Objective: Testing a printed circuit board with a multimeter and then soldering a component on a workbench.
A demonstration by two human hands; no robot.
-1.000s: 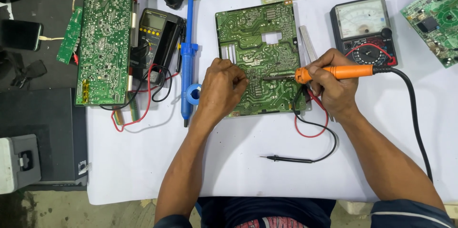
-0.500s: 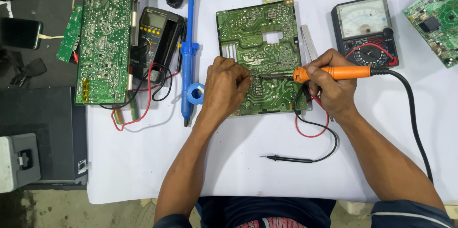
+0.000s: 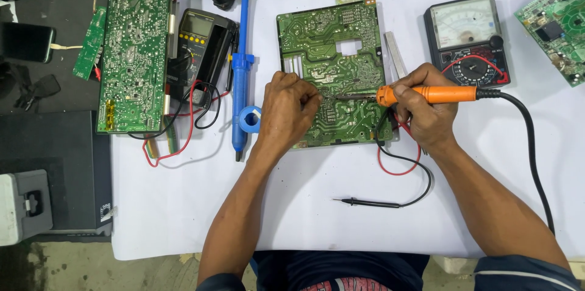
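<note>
Nearest the person, a loose black test probe [image 3: 368,203] lies on the white table cover [image 3: 304,218], its lead curling up toward the work. Above it the right hand [image 3: 423,108] grips an orange-handled soldering iron [image 3: 429,94], fingers wrapped fully round the handle, its thin metal tip reaching left across the green circuit board [image 3: 332,53] that lies flat in the middle of the table. The left hand [image 3: 286,111] rests on the board's lower left part, fingers curled in toward the tip; it may pinch something thin there, but what it holds cannot be told. The step in hand looks like soldering a joint near the board's centre, and it calls for a steady tip and a still board. Just left of that hand lie a blue desoldering pump [image 3: 242,71] and a small blue solder reel [image 3: 250,119]. Farther off sit an analogue meter [image 3: 466,38] to the right, a digital multimeter [image 3: 201,44] and another long board [image 3: 135,47] to the left.
</note>
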